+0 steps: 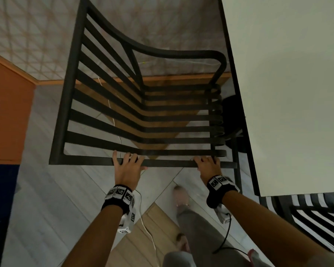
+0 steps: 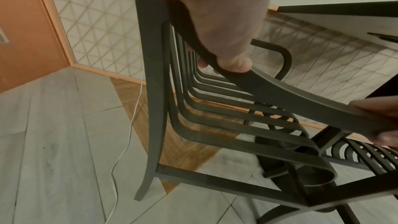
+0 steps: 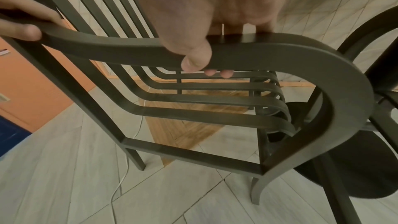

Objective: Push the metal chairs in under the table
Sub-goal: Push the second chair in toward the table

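Both hands are wrapped round the top rail of the metal chair (image 1: pixel 143 116), left hand (image 1: pixel 126 168) mid-rail, right hand (image 1: pixel 207 166) near the end closest to the table (image 1: pixel 289 93), thumbs underneath. Looks like mid-push to me: seat front sits right at the table edge, a second chair (image 1: pixel 316 214) waits nearby. Next it needs a straight shove, armrest clearing the tabletop. Arms reach forward, wrists level.

Matt dark metal chair (image 1: pixel 143 120); smooth pale tabletop (image 1: pixel 289 93); floor (image 1: pixel 46 189) of grey tile with wood-grain inlay.
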Available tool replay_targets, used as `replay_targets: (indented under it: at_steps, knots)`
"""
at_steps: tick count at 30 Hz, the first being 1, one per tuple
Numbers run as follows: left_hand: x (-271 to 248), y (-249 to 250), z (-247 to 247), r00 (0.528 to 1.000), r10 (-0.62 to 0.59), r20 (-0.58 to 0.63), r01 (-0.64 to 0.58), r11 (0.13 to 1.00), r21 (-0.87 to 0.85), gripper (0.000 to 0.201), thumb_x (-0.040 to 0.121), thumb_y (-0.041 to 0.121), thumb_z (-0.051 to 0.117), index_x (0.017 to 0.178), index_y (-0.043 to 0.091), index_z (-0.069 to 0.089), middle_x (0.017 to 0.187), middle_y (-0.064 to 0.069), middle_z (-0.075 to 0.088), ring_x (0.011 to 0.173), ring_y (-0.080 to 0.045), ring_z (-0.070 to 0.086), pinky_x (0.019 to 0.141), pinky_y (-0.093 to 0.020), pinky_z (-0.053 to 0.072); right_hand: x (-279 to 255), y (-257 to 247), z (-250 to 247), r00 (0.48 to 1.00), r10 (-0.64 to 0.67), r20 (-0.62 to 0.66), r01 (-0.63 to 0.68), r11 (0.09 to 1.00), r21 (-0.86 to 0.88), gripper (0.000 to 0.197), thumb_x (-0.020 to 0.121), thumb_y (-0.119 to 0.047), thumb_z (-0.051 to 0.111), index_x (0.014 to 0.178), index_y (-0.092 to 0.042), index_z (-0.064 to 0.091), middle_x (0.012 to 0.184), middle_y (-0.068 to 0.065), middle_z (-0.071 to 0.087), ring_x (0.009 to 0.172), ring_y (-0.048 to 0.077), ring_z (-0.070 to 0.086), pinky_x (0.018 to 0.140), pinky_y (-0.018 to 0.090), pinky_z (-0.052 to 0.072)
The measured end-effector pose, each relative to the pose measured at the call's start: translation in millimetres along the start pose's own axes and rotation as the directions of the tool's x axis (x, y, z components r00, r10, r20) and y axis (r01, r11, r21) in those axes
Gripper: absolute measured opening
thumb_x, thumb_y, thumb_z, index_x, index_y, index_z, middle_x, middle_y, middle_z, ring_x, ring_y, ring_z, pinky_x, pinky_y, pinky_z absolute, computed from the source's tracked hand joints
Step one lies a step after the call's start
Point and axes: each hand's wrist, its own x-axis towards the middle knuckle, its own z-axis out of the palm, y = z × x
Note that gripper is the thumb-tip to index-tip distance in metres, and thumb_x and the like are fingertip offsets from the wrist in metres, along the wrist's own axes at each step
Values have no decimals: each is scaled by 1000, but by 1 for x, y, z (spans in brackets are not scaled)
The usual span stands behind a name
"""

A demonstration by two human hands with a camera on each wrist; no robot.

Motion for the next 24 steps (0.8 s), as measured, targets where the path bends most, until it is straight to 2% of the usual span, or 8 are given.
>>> replay_targets:
  at_steps: [6,8,12,17,24]
  knots:
    - [23,0,-6,999,-23,-49,22,1000,-18,25,85,40,59,100,23,68,94,-1,70,105,-28,61,111,-62,13,16,5,-24,1000,12,-28,-12,1000,-18,48,89,-8,43,134,-26,41,125,10,55,121,31,46,116,60,6]
    - [30,6,-7,998,-30,-56,29,999,-24,25,85,38,56,102,23,67,95,-2,69,107,-29,59,112,-63,11,23,9,-33,1000,18,-23,-18,1000,-9,43,91,-12,44,131,-26,43,124,11,56,121,32,46,115,62,6]
    - [36,19,-12,996,-48,-69,44,997,-59,25,86,36,55,102,21,67,97,-3,69,109,-30,58,112,-60,3,29,15,-46,998,60,18,-60,998,3,46,89,-13,51,132,-26,43,126,12,55,124,32,44,115,63,8]
    - [24,22,-7,995,-70,-65,65,995,-72,24,86,36,54,102,22,67,96,-2,70,109,-28,58,113,-60,7,17,18,-40,998,53,29,-53,999,11,42,91,-13,51,131,-24,44,126,12,55,125,32,44,113,65,10]
    - [23,22,-4,996,-64,-68,58,995,-76,23,86,38,60,104,24,66,97,-1,71,110,-28,58,113,-60,12,15,18,-42,997,50,51,-51,999,9,44,91,-9,49,132,-26,44,127,12,54,127,32,41,111,70,5]
